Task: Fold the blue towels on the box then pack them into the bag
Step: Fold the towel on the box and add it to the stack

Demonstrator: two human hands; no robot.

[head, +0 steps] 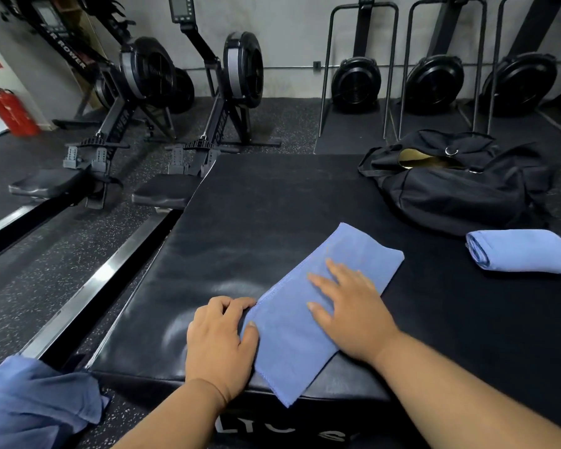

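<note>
My right hand (350,314) lies flat, fingers straight, pinning the half-folded blue cloth towel (308,306) on the black padded box (227,228) while my left hand (221,335) pinches its edge, ready for another fold. The black fabric bag (460,189) waits open nearby.

Half-folded blue towel (308,306) lies diagonally on box (240,222); black bag (460,192) gapes.
</note>
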